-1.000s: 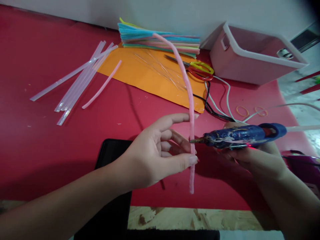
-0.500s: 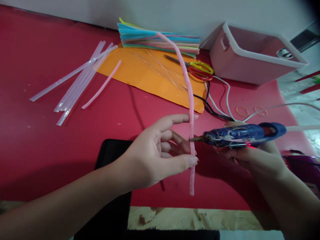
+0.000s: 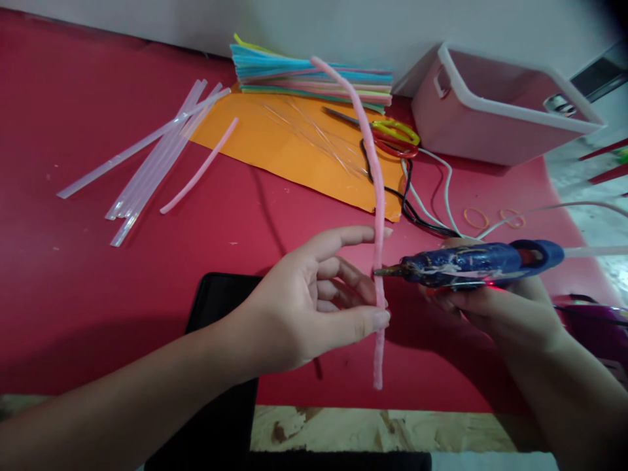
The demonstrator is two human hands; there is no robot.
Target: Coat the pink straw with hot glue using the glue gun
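My left hand (image 3: 314, 301) pinches a long pink pipe cleaner (image 3: 371, 154) between thumb and fingers, its lower end hanging below the thumb. The pipe cleaner's upper part bends left at the top. In my right hand (image 3: 505, 314) is a blue hot glue gun (image 3: 466, 265), smeared with old glue, a small red light glowing on it. Its metal nozzle meets the pipe cleaner between my left index finger and thumb. A clear glue stick (image 3: 596, 251) sticks out of the gun's back. A short pink pipe cleaner (image 3: 201, 167) lies on the table at left.
On the red table (image 3: 88, 275) lie clear glue sticks (image 3: 157, 154), an orange envelope (image 3: 294, 150) with thin clear strands, scissors (image 3: 392, 136), cables (image 3: 449, 180) and rubber bands (image 3: 475, 218). Bundled pipe cleaners (image 3: 275, 73) and a pink bin (image 3: 481, 124) stand behind. A black device (image 3: 220, 297) is under my left wrist.
The long pink pipe cleaner has shifted slightly right and down in my left hand; its top end stands a little higher. The glue gun has barely moved.
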